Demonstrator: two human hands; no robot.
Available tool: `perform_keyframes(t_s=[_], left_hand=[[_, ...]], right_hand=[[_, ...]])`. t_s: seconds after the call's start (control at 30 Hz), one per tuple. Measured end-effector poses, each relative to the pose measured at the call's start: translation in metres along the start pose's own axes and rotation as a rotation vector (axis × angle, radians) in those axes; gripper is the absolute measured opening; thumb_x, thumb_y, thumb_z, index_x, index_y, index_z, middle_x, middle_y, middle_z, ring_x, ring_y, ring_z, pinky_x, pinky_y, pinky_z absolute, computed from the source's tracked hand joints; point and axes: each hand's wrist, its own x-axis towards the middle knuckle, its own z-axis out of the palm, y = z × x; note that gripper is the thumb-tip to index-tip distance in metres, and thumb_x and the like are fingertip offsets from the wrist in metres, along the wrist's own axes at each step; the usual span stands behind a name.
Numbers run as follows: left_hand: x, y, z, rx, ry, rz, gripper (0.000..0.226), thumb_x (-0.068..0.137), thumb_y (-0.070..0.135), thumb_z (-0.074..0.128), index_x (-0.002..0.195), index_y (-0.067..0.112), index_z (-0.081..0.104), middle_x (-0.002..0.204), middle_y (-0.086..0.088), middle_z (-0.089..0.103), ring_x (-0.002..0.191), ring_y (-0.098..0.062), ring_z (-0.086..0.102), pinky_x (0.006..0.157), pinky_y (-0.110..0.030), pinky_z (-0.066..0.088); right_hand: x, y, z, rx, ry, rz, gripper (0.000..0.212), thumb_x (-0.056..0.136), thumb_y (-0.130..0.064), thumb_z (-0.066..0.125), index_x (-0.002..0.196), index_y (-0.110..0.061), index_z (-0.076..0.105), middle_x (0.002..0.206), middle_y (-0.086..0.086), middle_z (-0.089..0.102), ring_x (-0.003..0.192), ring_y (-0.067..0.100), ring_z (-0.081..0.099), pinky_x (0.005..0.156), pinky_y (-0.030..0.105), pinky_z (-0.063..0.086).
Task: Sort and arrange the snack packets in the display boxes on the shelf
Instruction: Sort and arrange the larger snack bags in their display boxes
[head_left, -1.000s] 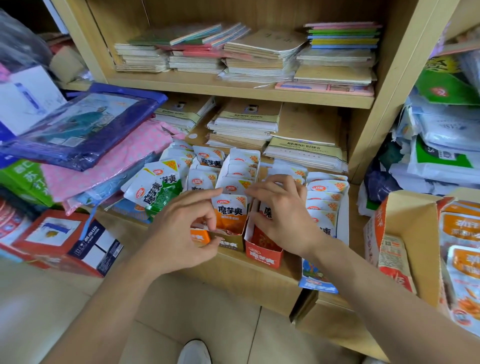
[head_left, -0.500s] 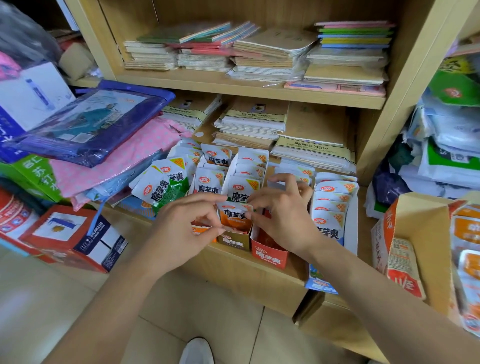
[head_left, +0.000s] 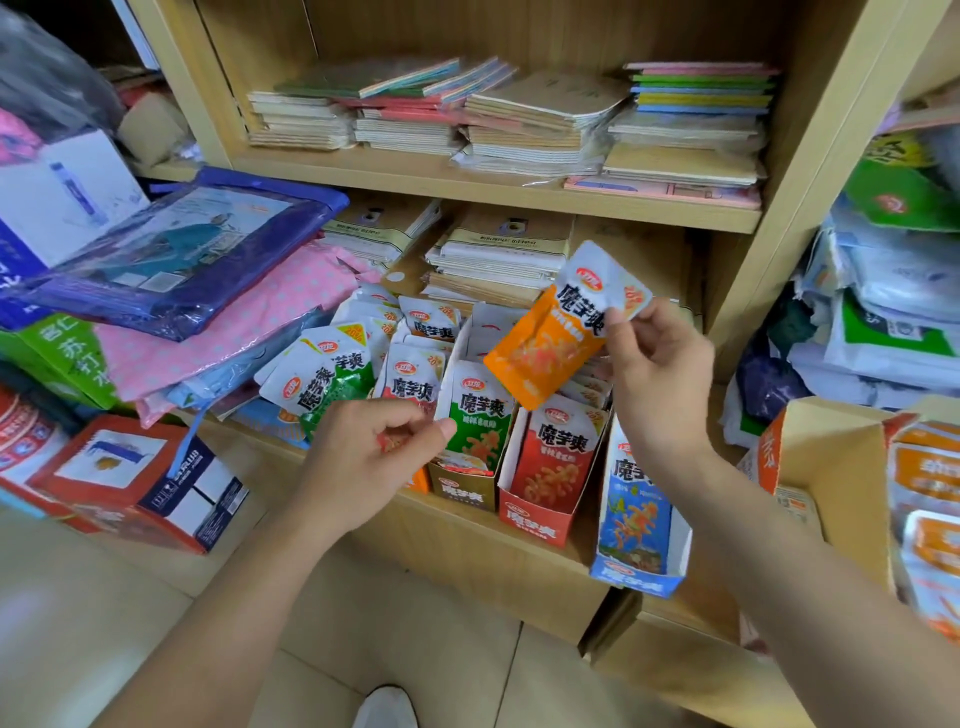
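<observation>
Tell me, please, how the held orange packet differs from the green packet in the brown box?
The orange packet is held aloft, tilted, pinched by the right hand; the green packet stands upright in the brown box. The orange packet's lower half is orange, the green packet's green. Both have white tops and the same lettering.

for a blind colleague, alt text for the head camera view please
The right hand pinches an orange snack packet by its top corner, above a row of display boxes on a wooden shelf. The left hand is at the front packets; notebooks are stacked behind.
</observation>
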Motion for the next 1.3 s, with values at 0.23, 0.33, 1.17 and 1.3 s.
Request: perform_keyframes(t_s=[0.23, 0.33, 1.17, 1.3], left_hand=[[0.041, 0.006, 0.007, -0.038, 0.138, -0.063, 0.01, 0.094, 0.028, 0.068, 0.091, 0.032, 0.077, 0.09, 0.015, 0.075, 0.09, -0.008, 0.067, 0.085, -0.039, 0.055], [0.059, 0.004, 0.01, 0.032, -0.009, -0.089, 0.024, 0.099, 0.033, 0.06, 0.121, 0.033, 0.07, 0.121, 0.017, 0.068, 0.12, -0.005, 0.057, 0.103, -0.041, 0.046], [0.054, -0.004, 0.017, 0.263, 0.195, 0.099, 0.009, 0.095, 0.012, 0.065, 0.097, 0.021, 0.065, 0.098, 0.007, 0.065, 0.09, -0.009, 0.062, 0.076, -0.03, 0.054], [0.055, 0.003, 0.014, 0.035, 0.25, 0.058, 0.017, 0.096, 0.008, 0.063, 0.097, 0.024, 0.062, 0.1, 0.005, 0.066, 0.097, -0.009, 0.064, 0.083, -0.014, 0.048]], right_hand=[[-0.002, -0.002, -0.012, -0.178, -0.083, -0.002, 0.013, 0.098, -0.027, 0.062, 0.087, -0.021, 0.064, 0.075, 0.005, 0.072, 0.065, 0.027, 0.068, 0.056, 0.055, 0.054], [-0.01, 0.003, -0.016, -0.344, -0.167, -0.036, 0.013, 0.098, -0.026, 0.062, 0.085, -0.027, 0.062, 0.073, -0.001, 0.073, 0.065, 0.015, 0.069, 0.06, 0.05, 0.057], [-0.017, -0.001, -0.02, -0.343, -0.212, 0.038, 0.019, 0.102, -0.027, 0.055, 0.083, -0.026, 0.053, 0.07, -0.003, 0.072, 0.056, 0.007, 0.064, 0.048, 0.03, 0.049], [-0.017, 0.0, -0.022, -0.308, -0.222, 0.04, 0.012, 0.102, -0.022, 0.055, 0.092, -0.015, 0.057, 0.074, 0.004, 0.073, 0.06, 0.014, 0.067, 0.047, 0.028, 0.051]])
